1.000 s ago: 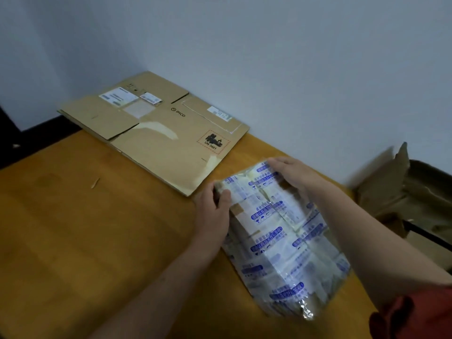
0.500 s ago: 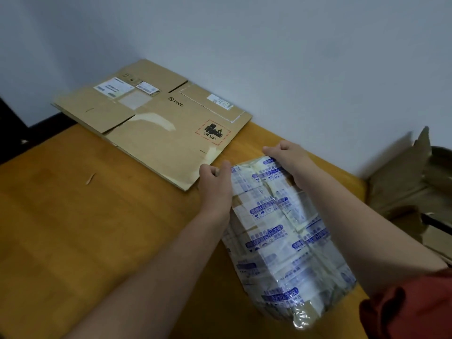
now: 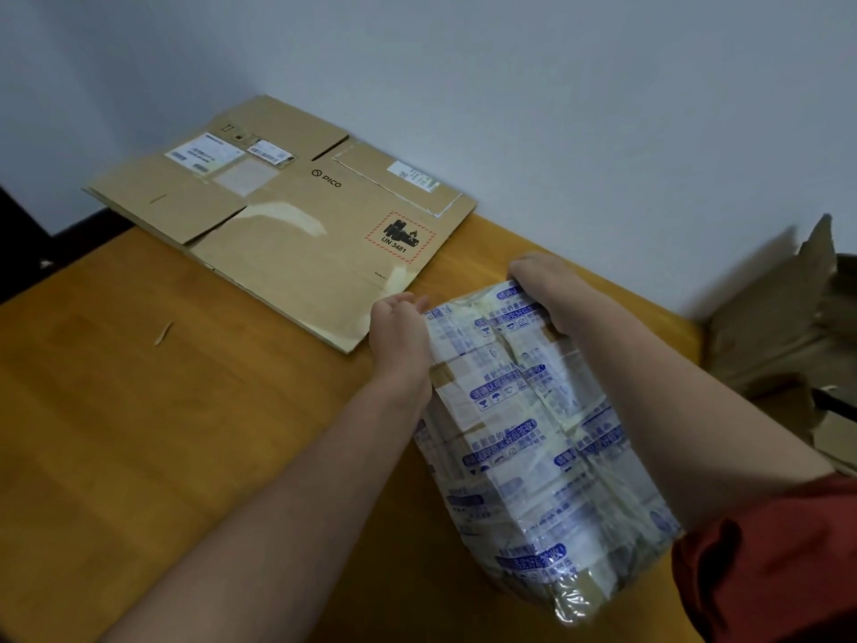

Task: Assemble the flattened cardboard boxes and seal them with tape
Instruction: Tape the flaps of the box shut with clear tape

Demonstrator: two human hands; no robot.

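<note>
A cardboard box wrapped all over in white tape with blue print (image 3: 533, 433) stands tilted on the wooden table (image 3: 139, 433) at the right. My left hand (image 3: 401, 336) presses flat against its left side near the far end. My right hand (image 3: 540, 283) grips its far top edge, fingers curled over it. A flattened brown cardboard box (image 3: 287, 220) with labels, a PICO logo and a red UN 3481 mark lies on the table's far left, just beyond my left hand.
A white wall runs behind the table. Crumpled open brown cardboard (image 3: 788, 327) sits off the table's right edge. A small sliver of debris (image 3: 163, 334) lies on the tabletop at the left. A dark gap shows past the table's far left corner.
My left hand has slid from the taped box's far corner onto its left side, fingers now straight. The box has shifted slightly away from me; the right hand keeps its grip.
</note>
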